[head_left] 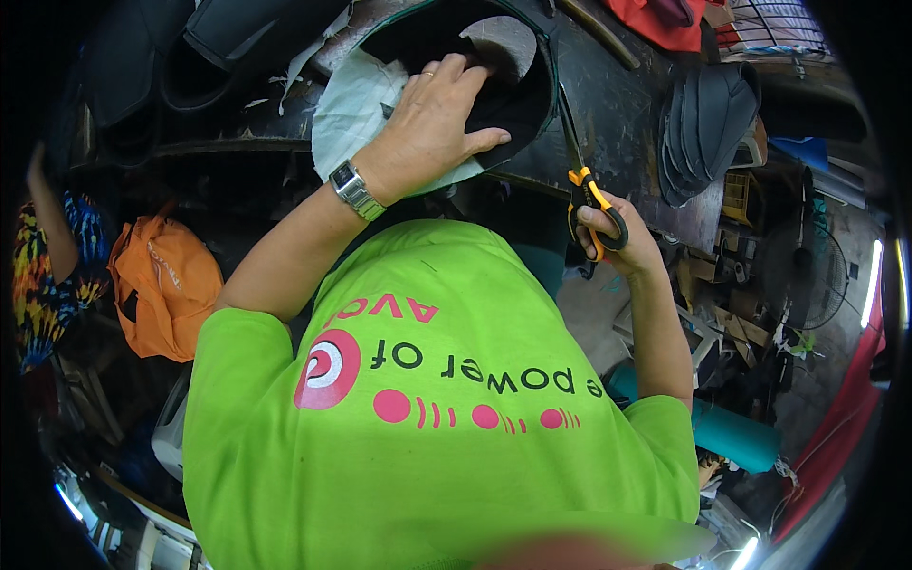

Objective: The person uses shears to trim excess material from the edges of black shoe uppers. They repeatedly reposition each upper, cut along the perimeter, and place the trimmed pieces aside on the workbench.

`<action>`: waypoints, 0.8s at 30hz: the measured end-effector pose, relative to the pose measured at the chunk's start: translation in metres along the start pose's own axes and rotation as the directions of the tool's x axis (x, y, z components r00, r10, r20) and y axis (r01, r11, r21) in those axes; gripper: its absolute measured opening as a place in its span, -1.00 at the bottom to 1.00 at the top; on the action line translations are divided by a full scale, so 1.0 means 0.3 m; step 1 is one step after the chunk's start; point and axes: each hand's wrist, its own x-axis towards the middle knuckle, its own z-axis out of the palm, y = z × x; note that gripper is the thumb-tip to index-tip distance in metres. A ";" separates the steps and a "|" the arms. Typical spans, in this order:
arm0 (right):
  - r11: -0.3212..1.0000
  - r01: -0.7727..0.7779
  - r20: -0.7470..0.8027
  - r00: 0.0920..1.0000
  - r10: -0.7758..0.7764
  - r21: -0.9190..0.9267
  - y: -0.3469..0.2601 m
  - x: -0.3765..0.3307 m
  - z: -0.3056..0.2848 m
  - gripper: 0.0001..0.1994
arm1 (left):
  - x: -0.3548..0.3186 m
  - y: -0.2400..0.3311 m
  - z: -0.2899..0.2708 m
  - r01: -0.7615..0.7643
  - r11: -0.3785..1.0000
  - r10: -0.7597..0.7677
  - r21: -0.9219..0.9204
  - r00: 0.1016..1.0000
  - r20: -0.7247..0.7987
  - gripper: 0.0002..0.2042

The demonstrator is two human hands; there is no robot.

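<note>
My left hand (432,119) lies palm down with fingers spread over a dark sheet of material (408,43) with a curved edge. A pale, whitish cloth (347,119) shows under that hand and wrist. By its fingertips lies a grey piece with a rounded edge (508,46); whether they press on it I cannot tell. My right hand (627,233) is closed round the yellow and black handles of a pair of scissors (586,185). Their blades point away from me, close beside the sheet's right edge.
Curved black pieces (708,123) are stacked at the right of the dark worktable (617,119). Large black items (237,33) lie at the far left. An orange bag (163,285) hangs at left, near another person's arm (57,228). A fan (822,275) stands at right.
</note>
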 end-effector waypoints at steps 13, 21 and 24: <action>0.997 -0.032 0.032 0.999 0.030 0.073 0.041 0.001 0.035 -0.74 | 0.053 -0.062 -0.008 -0.212 0.977 0.212 0.011 0.977 0.014 -0.76; 0.995 -0.084 0.104 0.991 0.079 0.047 0.108 -0.021 0.041 -0.50 | 0.100 -0.117 -0.119 -0.286 0.956 0.291 -0.061 0.915 0.278 -0.70; 0.996 -0.062 0.218 0.975 0.047 0.063 0.135 -0.019 0.049 -0.41 | 0.083 -0.154 -0.157 -0.020 0.974 0.113 -0.224 0.904 0.413 -0.70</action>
